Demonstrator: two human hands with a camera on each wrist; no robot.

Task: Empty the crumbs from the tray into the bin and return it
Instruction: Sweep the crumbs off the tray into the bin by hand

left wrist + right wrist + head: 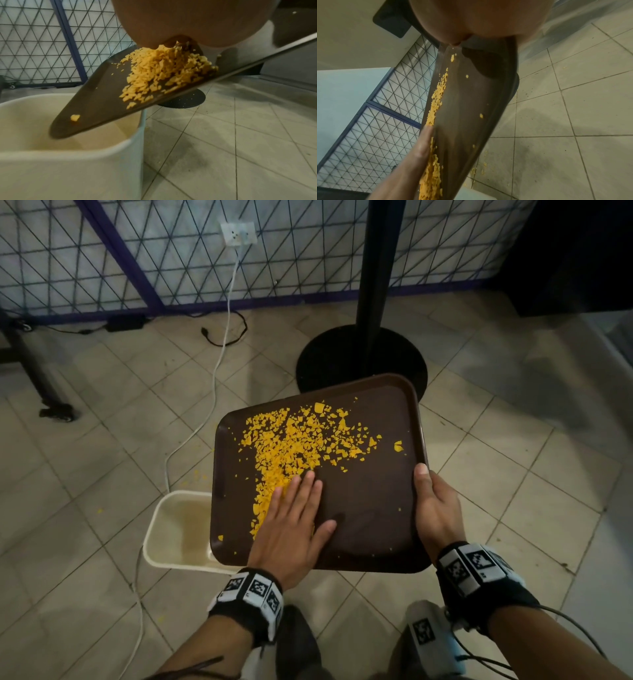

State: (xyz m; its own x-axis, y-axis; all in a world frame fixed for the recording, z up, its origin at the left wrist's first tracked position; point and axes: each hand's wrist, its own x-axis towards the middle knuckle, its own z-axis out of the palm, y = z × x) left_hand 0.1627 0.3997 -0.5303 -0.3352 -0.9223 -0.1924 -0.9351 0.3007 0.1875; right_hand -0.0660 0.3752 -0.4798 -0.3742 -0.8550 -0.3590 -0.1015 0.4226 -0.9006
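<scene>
A dark brown tray [370, 501] is held tilted above the floor, its left corner over a cream bin [171, 529]. Yellow crumbs [291, 446] are spread over the tray's left and middle. My left hand [294, 515] lies flat on the tray with straight fingers against the crumb pile [163, 75]. My right hand [433, 501] grips the tray's right edge, thumb on top. In the left wrist view the tray [96, 94] slopes down into the bin [68, 155]. The right wrist view shows the tray [467, 108] edge-on with crumbs [435, 108] along it.
A black pole stands on a round base [359, 354] just beyond the tray. A white cable [212, 392] runs across the tiled floor from a wall socket [238, 232]. A wire mesh fence [137, 254] lines the back. A few crumbs lie on the floor [191, 475].
</scene>
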